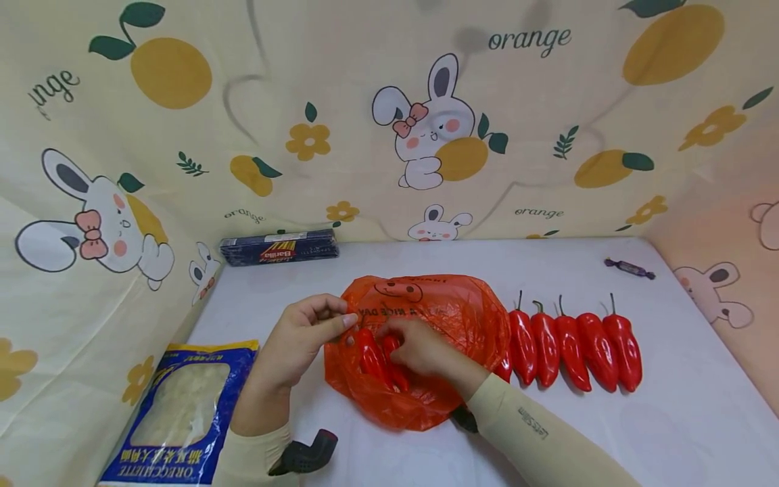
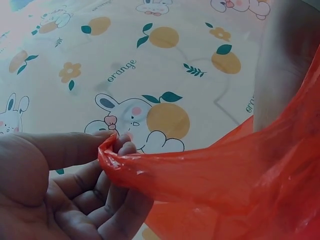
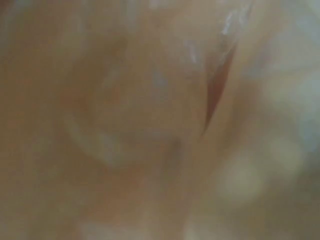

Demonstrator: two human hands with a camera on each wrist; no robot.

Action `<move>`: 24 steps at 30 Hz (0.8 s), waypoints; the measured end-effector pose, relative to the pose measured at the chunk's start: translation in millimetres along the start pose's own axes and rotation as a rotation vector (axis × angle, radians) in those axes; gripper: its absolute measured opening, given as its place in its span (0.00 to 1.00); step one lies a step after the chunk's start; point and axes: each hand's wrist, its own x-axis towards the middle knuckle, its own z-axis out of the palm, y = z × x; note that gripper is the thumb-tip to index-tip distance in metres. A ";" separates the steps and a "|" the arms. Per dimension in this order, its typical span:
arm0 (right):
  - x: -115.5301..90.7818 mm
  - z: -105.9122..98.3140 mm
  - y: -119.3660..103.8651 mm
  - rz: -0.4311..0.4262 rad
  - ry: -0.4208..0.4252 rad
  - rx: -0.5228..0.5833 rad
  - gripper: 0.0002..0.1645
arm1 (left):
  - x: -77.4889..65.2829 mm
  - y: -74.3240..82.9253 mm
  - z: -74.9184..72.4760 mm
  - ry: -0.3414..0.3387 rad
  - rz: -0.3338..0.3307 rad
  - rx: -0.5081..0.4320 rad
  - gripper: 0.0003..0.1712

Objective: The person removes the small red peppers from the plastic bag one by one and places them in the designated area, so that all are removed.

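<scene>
An orange-red plastic bag (image 1: 450, 325) lies with its mouth toward the left, and two red chili peppers (image 1: 373, 358) show inside it. My left hand (image 1: 307, 331) pinches the edge of the bag between thumb and fingers; in the left wrist view the bag's film (image 2: 210, 175) stretches taut from the fingertips. Reaching into the mouth from the right, my right hand (image 1: 420, 348) has its fingers curled round the upper end of one pepper (image 1: 392, 345). The right wrist view is blurred, with translucent film close before the lens.
Several red peppers (image 1: 569, 345) stand in a row right of the bag, one partly behind it. A blue orecchiette pack (image 1: 182, 406) lies at the left, a dark Barilla spaghetti box (image 1: 278, 248) at the back, a wrapped candy (image 1: 629, 268) at the back right. Patterned cloth (image 1: 347, 81) hangs behind.
</scene>
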 end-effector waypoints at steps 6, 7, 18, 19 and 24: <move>-3.8 0.9 -1.4 0.002 0.059 -0.017 0.26 | 0.2 0.6 0.8 0.014 -0.008 -0.007 0.08; -4.4 0.7 -1.4 0.001 0.069 -0.018 0.26 | 0.0 0.8 0.8 0.017 -0.012 -0.009 0.08; -20.3 -16.0 -5.1 -0.056 0.103 0.135 0.26 | 0.2 0.5 -0.4 0.020 -0.011 0.002 0.08; -23.2 -18.8 -6.3 -0.060 0.103 0.154 0.26 | 0.4 0.5 -0.4 0.020 -0.011 0.001 0.08; -37.7 -30.0 -9.7 -0.059 0.100 0.237 0.27 | 0.7 0.3 -0.1 0.015 -0.010 0.005 0.08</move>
